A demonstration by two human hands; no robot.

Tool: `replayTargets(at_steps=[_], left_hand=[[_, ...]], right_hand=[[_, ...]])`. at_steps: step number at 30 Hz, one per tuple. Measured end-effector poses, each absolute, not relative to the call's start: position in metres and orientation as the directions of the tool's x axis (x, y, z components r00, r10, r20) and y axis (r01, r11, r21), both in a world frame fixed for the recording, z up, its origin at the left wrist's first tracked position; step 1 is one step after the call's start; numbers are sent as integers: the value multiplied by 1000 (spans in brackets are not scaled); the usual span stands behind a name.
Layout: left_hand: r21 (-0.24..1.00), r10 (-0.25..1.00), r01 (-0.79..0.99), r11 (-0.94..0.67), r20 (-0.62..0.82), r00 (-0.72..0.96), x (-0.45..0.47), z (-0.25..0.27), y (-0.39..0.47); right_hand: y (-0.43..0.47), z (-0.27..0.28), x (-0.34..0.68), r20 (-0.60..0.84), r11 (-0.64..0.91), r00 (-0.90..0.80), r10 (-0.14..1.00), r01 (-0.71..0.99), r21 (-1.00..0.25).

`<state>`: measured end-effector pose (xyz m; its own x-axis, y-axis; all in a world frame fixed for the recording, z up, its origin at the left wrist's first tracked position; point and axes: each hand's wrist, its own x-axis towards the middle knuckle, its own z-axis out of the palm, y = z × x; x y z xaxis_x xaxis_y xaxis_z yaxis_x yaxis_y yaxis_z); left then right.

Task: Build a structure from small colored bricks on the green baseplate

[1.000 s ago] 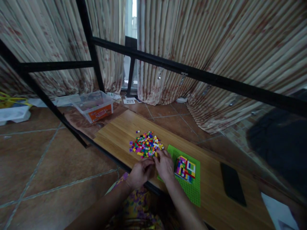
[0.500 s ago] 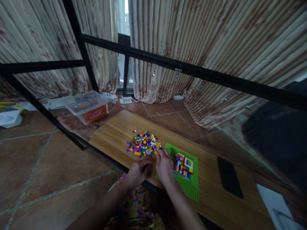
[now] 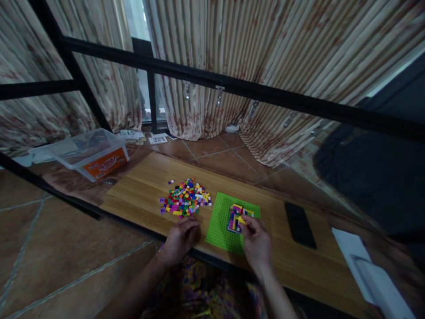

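Observation:
My right hand (image 3: 257, 241) pinches a yellow brick (image 3: 241, 219) just over a multicoloured brick build (image 3: 233, 217). That build sits on a green baseplate (image 3: 217, 221), and my fingers hide its right side; whether the yellow brick touches it I cannot tell. Near the table's front edge rests my left hand (image 3: 181, 237), its fingers curled together. Anything inside those fingers is hidden. Just beyond the left hand spreads a pile of small loose bricks (image 3: 187, 197) in many colours.
A black phone-like slab (image 3: 300, 225) lies on the wooden table (image 3: 142, 186), right of the baseplate. On the floor at left stands a clear plastic box (image 3: 96, 153) with an orange label. A black metal bar (image 3: 199, 75) crosses beyond the table, before striped curtains.
My right hand has moved from the pile's edge rightward to above the build, now with a yellow brick. The left hand stays curled near the table edge. The camera view has turned right.

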<state>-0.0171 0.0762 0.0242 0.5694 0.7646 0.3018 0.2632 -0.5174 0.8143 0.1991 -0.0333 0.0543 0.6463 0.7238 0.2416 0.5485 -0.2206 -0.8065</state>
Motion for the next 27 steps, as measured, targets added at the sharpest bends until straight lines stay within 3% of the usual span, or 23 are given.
replayTargets(at_steps=[7, 27], left_hand=[[783, 764, 287, -551, 336, 550, -17, 24, 77], [774, 753, 298, -559, 323, 573, -18, 25, 76]], right_hand=[[-28, 58, 232, 289, -393, 704, 649, 635, -665], [-8, 54, 210, 238, -521, 746, 623, 622, -585]])
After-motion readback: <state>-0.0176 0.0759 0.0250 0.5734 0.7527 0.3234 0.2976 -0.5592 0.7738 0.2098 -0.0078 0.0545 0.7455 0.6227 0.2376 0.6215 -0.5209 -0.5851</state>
